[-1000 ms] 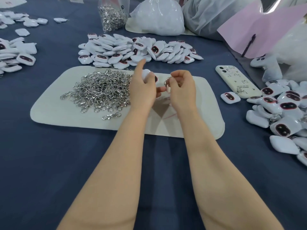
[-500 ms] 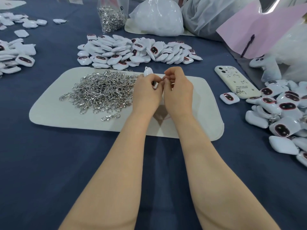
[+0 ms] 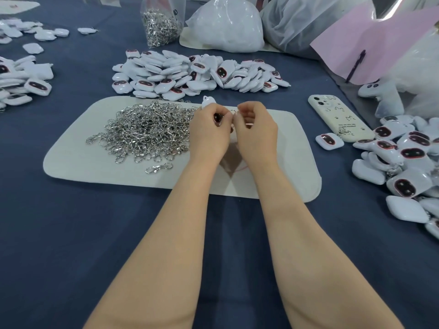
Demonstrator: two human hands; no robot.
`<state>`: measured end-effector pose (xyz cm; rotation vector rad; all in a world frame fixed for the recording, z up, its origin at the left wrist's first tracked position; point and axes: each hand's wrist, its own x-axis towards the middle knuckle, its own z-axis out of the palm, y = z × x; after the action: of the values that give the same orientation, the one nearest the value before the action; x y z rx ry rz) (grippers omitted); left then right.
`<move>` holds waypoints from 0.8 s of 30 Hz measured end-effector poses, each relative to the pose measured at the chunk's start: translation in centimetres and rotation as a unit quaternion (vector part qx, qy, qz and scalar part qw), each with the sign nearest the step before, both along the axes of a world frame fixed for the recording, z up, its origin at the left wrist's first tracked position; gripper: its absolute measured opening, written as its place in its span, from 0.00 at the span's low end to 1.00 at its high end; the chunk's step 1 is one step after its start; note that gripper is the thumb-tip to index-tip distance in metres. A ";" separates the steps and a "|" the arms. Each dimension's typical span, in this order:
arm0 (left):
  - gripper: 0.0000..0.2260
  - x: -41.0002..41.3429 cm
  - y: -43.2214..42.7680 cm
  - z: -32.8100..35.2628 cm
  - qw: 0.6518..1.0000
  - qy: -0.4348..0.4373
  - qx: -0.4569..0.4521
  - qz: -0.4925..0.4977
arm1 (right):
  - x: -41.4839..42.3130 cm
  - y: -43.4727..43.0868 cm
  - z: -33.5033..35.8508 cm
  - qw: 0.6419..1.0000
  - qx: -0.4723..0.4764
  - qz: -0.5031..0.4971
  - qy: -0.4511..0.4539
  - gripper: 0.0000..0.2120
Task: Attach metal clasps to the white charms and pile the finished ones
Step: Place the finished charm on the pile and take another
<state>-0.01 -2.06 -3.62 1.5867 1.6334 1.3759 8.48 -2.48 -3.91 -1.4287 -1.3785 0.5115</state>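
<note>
Because the heap of silver metal clasps (image 3: 147, 131) lies just beside our left hand (image 3: 209, 135), a stray hook could snag our wrist and drag others off the pale rounded mat (image 3: 71, 162). That hand pinches a glossy white plastic charm (image 3: 207, 101), its top poking up; our right hand (image 3: 256, 132), touching the left, appears to pinch a small metal clasp (image 3: 234, 112), barely showing. If either grip slips, the clasp may vanish into the heap. Rightward, bare mat gives room, but a cream phone (image 3: 337, 117) and the pile of finished white charms (image 3: 408, 157) crowd the dark blue cloth (image 3: 344, 186) beyond.
</note>
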 end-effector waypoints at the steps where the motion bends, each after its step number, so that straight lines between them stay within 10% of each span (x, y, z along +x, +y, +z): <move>1: 0.04 0.0 0.0 0.1 1.000 -0.007 -0.001 0.001 | 0.0 0.1 -0.1 1.000 -0.011 0.006 -0.004 0.07; 24: 0.05 0.1 -0.2 -0.2 0.998 0.060 0.013 0.021 | -0.1 0.4 -0.7 0.998 -0.030 -0.004 -0.054 0.05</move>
<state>0.06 -2.23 -3.81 1.6871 1.7344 1.3524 8.37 -2.13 -4.58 -1.5293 -1.4530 0.4809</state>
